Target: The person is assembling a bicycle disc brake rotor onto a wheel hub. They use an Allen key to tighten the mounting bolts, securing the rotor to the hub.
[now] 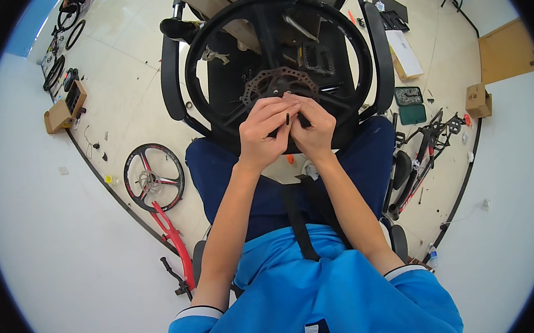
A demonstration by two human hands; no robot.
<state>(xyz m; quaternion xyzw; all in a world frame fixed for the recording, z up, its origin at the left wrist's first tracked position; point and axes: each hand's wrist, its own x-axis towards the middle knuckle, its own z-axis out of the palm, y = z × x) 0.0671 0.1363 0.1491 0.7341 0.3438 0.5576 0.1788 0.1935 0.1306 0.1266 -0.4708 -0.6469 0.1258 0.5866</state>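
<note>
A black spoked wheel (363,54) lies flat on a black office chair in front of me, over my knees. At its hub sits a perforated brake disc (255,85). My left hand (263,133) is closed at the near side of the disc. A short dark rod end (288,119) sticks out between its fingers; its kind is unclear. Beside it, my right hand (315,126) is closed too, its fingertips pressed together by the hub and touching the left fingers. What the right fingers pinch, if anything, is hidden.
A bicycle pedal (316,60) lies on the seat, seen through the wheel. Armrests (382,53) flank it. On the floor are a red-spoked wheel (130,176) and red fork (174,238) at left, and a green case (412,114) and bicycle frame (417,171) at right.
</note>
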